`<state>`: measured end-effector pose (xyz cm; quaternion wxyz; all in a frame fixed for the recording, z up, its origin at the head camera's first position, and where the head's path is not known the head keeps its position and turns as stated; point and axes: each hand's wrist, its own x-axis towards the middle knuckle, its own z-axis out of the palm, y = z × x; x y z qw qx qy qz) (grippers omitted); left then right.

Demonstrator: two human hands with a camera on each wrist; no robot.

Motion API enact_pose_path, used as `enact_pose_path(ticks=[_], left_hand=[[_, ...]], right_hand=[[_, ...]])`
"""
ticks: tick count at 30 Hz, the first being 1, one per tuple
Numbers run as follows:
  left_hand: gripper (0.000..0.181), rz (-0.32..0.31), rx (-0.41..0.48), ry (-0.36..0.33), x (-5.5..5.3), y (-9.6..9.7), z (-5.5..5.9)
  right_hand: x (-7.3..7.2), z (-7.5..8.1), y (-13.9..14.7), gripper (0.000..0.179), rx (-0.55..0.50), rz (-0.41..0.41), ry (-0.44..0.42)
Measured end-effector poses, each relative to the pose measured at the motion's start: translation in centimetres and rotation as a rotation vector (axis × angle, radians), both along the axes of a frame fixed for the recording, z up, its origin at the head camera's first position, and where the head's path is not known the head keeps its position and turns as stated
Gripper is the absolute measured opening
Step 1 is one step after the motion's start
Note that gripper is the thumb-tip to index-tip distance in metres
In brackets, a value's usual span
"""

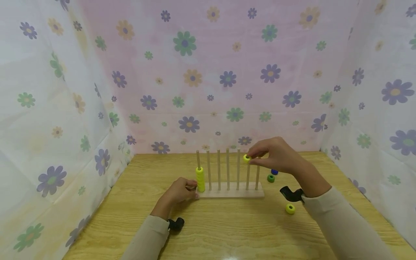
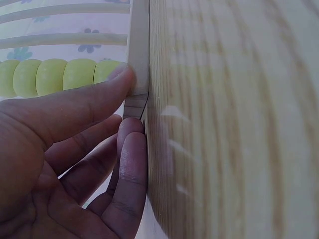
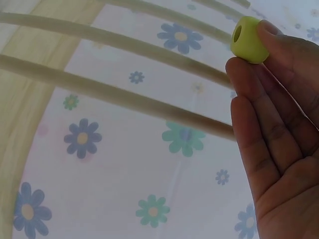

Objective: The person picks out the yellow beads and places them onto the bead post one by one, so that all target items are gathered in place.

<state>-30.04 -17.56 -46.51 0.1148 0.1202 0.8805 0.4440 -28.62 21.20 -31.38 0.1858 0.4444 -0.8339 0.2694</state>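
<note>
A pale wooden peg stand (image 1: 230, 195) with a row of upright rods is on the table. On its leftmost rod sits a stack of yellow beads (image 1: 200, 179). My left hand (image 1: 180, 190) grips the left end of the base, the thumb (image 2: 107, 92) on the front edge and fingers against the end. Between thumb and fingertips my right hand (image 1: 276, 155) pinches a yellow bead (image 3: 249, 41), its hole showing. That bead is up near the tops of the right-hand rods, and the hand partly hides the last rods. No beads are visible on the other rods.
To the right of the stand lie a green bead (image 1: 271, 178) and a blue bead (image 1: 274, 172), partly hidden by the right hand. Nearer me is a loose yellow bead (image 1: 290, 208). Flowered cloth (image 1: 208, 108) walls the wooden table (image 1: 227, 231) at back and sides.
</note>
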Motion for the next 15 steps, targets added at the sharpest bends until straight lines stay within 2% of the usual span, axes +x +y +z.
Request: enact_pose_path(ticks=[8,15], left_hand=[[0.053,0.006,0.005,-0.010,0.1,0.0,0.1],[0.054,0.000,-0.006,0.008,-0.2,0.0,-0.2]], right_hand=[[-0.4,0.9,-1.9,0.014,0.003,0.016,0.036],[-0.8,1.1,-3.5,0.012,-0.016,0.052,0.027]])
